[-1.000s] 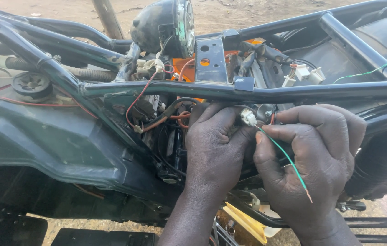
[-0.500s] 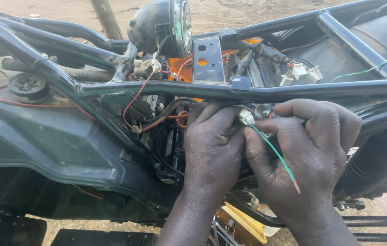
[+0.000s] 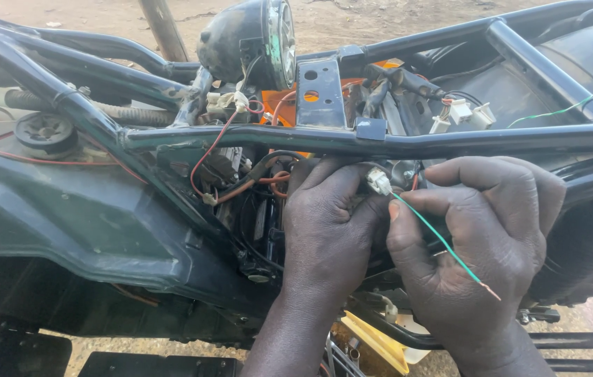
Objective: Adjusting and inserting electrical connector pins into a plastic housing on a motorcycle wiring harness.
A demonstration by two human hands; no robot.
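A stripped black motorcycle frame [image 3: 380,143] fills the view, its top tube crossing just above both hands. Below it, the left hand [image 3: 328,230] closes around a small white connector [image 3: 379,181]. The right hand [image 3: 488,244], just beside it, pinches a green wire [image 3: 443,244] running diagonally down-right from that connector. Tangled red wires [image 3: 206,157] crowd the left side.

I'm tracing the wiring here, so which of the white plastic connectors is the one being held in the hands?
The small white connector under the black frame tube, with the green wire, pinched between left hand and right hand. The other white connectors sit untouched above the tube.
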